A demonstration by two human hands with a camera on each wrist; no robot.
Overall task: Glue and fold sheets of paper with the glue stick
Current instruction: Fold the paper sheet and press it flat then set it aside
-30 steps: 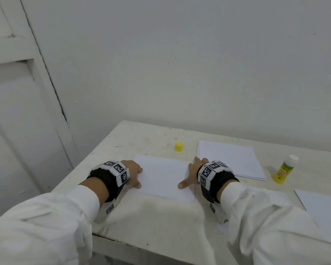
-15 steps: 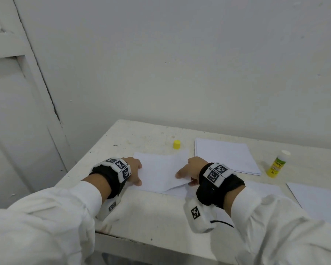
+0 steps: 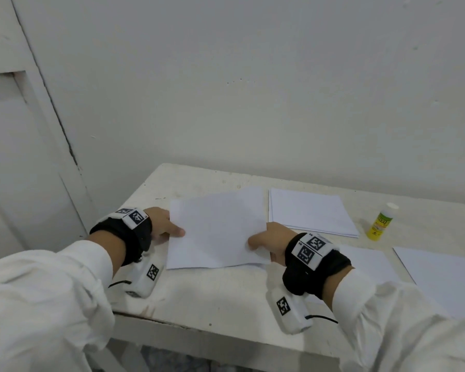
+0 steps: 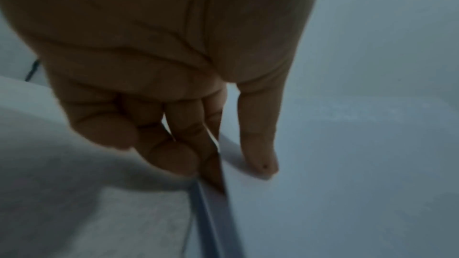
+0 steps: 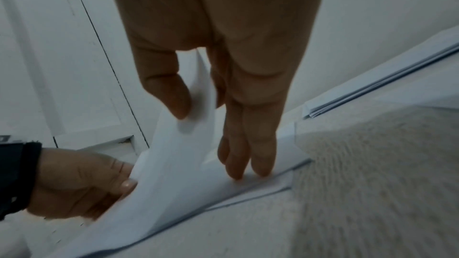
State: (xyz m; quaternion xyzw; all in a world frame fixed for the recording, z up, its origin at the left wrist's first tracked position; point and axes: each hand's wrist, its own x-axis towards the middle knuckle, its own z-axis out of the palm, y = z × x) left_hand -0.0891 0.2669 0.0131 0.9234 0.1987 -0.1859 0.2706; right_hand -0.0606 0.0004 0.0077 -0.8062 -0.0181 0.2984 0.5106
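Both hands hold a white sheet of paper (image 3: pixel 215 226) raised off the table (image 3: pixel 199 296), tilted up at its far side. My left hand (image 3: pixel 169 229) pinches its left edge, the thumb (image 4: pixel 258 144) on top and the fingers (image 4: pixel 174 144) beneath. Over at the right edge my right hand (image 3: pixel 263 240) pinches it, with the thumb (image 5: pixel 168 89) on the upper face and the fingers (image 5: pixel 248 144) behind. Their tips touch a flat paper layer (image 5: pixel 261 185) underneath. The glue stick (image 3: pixel 381 221), yellow with a white top, stands upright at the far right, apart from both hands.
A stack of white sheets (image 3: pixel 309 210) lies just behind my right hand. More loose sheets (image 3: pixel 446 275) lie at the right edge and under my right wrist. The table's front edge runs close below my wrists. A wall stands behind, a door to the left.
Both hands lay flat on the sheet a second ago. The right hand then took the right edge and lifted it. Now both hold the sheet raised, and it hides the yellow cap.
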